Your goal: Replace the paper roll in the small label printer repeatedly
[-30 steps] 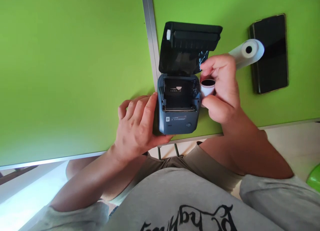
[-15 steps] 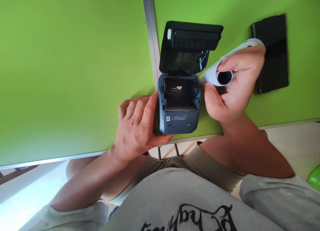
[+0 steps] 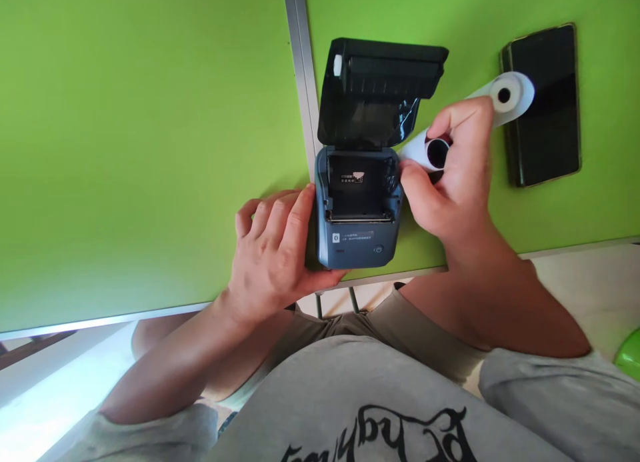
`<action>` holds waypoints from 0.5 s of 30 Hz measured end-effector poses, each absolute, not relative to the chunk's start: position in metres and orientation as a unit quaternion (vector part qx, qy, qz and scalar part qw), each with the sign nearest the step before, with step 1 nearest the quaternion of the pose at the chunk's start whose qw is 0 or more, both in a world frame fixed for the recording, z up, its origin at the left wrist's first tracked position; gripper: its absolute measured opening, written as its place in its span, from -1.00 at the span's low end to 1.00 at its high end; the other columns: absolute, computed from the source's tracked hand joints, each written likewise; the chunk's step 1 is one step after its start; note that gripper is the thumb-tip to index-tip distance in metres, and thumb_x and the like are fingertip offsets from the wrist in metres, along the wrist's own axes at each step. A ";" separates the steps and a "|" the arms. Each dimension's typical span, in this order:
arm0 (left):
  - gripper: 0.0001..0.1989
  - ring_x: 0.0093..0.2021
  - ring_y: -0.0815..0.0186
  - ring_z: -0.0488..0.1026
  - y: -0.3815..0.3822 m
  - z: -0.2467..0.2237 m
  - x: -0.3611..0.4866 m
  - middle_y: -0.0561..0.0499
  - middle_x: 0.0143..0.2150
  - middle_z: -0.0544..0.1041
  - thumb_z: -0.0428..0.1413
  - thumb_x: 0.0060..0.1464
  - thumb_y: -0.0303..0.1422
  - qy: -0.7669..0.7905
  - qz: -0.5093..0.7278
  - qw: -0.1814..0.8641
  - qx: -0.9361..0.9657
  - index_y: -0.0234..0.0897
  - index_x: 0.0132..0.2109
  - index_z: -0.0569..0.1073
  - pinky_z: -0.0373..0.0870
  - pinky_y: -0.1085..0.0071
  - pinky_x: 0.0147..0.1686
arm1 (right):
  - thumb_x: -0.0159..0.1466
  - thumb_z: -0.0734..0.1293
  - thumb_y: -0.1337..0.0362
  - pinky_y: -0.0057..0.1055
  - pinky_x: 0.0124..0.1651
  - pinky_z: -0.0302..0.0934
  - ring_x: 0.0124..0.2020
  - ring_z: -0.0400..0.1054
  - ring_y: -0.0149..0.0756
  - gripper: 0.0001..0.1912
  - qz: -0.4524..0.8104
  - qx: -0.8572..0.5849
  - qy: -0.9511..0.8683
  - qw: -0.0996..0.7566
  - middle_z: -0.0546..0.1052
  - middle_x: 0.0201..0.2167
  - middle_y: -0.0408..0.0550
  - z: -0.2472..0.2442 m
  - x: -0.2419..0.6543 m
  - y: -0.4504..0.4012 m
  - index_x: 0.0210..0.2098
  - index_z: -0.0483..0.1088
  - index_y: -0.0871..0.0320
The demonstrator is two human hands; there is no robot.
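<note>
A small dark blue-grey label printer stands near the table's front edge with its black lid swung up and back. Its paper bay is bare, with a small printed sticker inside. My left hand grips the printer's left side, fingers along the wall and thumb at the front. To the right of the printer, my right hand pinches a white paper roll with a wide dark core. White paper runs behind the fingers to a second roll end with a smaller core. My palm hides part of it.
A black phone in a case lies to the right, partly under the far roll end. A grey metal strip crosses the green table. The table's front edge is close to my body.
My right hand has shifted left with the wide-cored roll, closer to the printer. The far roll end now shows more fully. My left hand and the printer stay put.
</note>
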State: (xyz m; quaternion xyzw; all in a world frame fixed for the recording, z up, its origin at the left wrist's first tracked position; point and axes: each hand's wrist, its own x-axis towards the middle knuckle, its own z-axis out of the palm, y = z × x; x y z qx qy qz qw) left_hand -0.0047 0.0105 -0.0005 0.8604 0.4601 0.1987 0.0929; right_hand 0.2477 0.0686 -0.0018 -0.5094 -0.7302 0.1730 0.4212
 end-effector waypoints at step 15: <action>0.01 0.09 -0.06 0.47 0.010 -0.001 -0.005 -0.29 0.14 0.54 -0.02 0.16 0.32 0.464 0.199 0.096 0.858 -0.38 0.46 0.11 0.21 0.09 0.07 | 0.36 0.34 -0.04 -0.46 -0.42 0.20 -0.29 0.35 -0.45 -0.61 0.281 -0.445 -0.662 0.533 0.44 -0.16 -0.14 -0.011 0.246 0.070 0.07 0.24 -0.06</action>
